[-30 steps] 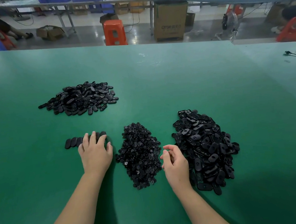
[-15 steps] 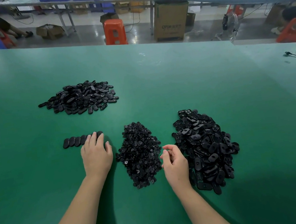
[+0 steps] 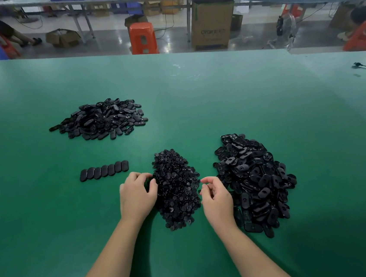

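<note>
The only lettering I can make out stands on the front of the tall brown cardboard box (image 3: 211, 22) on the floor beyond my green table. It is one dark printed line low on the face. Its first letters look like "QTOR" or "OTOR", and the characters after them are too blurred for me to read. If the heap of small round black plastic pieces (image 3: 179, 197) in front of me carries any marks, they are too small to tell.

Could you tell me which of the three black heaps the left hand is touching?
The middle heap of small pieces: the left hand touches its left edge. The far heap and right heap hold larger ovals.
</note>
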The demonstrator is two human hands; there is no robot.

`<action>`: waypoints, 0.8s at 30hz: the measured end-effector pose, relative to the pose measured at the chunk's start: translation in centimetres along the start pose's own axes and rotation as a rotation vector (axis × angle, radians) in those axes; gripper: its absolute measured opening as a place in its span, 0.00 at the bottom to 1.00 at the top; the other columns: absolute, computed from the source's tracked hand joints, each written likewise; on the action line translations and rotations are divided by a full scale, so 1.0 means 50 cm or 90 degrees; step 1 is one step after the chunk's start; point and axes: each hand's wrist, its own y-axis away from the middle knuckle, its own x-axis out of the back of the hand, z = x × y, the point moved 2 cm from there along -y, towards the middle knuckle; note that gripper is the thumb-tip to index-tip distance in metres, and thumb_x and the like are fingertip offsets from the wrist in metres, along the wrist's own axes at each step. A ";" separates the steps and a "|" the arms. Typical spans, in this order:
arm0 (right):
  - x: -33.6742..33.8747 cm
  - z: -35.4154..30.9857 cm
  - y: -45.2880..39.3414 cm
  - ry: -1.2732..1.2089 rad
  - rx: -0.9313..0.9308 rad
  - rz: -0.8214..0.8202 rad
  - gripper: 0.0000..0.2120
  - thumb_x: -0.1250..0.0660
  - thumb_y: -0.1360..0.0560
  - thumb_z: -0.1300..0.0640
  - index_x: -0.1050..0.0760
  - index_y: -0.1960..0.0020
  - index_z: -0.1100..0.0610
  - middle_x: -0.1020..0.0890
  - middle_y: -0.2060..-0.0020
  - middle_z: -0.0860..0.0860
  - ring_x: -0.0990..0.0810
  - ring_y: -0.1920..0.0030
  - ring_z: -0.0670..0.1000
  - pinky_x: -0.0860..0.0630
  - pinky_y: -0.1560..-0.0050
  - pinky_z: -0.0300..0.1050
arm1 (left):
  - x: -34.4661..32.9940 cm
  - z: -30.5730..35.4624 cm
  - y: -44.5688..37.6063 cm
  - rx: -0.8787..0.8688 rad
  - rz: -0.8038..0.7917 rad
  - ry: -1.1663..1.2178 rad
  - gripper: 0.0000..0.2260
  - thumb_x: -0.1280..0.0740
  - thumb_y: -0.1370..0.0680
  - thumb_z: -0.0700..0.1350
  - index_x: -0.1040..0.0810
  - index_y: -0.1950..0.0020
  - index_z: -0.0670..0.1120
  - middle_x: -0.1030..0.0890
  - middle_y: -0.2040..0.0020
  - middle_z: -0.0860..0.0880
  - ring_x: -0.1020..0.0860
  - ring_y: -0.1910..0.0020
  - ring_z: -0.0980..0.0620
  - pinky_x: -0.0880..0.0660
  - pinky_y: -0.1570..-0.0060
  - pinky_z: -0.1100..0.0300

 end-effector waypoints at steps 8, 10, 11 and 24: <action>0.048 -0.065 -0.083 0.346 0.097 -0.077 0.06 0.36 0.19 0.53 0.23 0.43 0.51 0.22 0.51 0.46 0.22 0.58 0.46 0.23 0.54 0.44 | -0.001 -0.004 -0.006 -0.013 0.010 -0.005 0.06 0.31 0.21 0.51 0.16 0.51 0.51 0.23 0.55 0.55 0.24 0.54 0.53 0.34 0.47 0.55; 0.064 -0.085 -0.112 0.511 0.131 -0.080 0.11 0.37 0.18 0.51 0.26 0.37 0.52 0.24 0.45 0.49 0.20 0.56 0.50 0.24 0.57 0.46 | 0.001 -0.002 -0.006 -0.016 0.005 -0.002 0.05 0.31 0.21 0.50 0.16 0.52 0.51 0.22 0.56 0.55 0.24 0.56 0.53 0.34 0.48 0.55; 0.070 -0.091 -0.126 0.589 0.130 -0.087 0.13 0.38 0.17 0.50 0.27 0.35 0.53 0.26 0.42 0.51 0.19 0.54 0.52 0.26 0.58 0.45 | 0.003 -0.001 -0.006 -0.019 0.003 0.000 0.05 0.31 0.20 0.50 0.16 0.52 0.51 0.22 0.56 0.55 0.24 0.57 0.53 0.35 0.49 0.55; 0.080 -0.077 -0.181 0.860 0.126 -0.149 0.09 0.35 0.20 0.57 0.30 0.41 0.57 0.25 0.45 0.54 0.28 0.61 0.56 0.33 0.62 0.47 | 0.013 0.005 -0.003 -0.022 0.000 0.117 0.04 0.31 0.20 0.46 0.20 0.55 0.51 0.22 0.59 0.56 0.25 0.60 0.59 0.27 0.58 0.56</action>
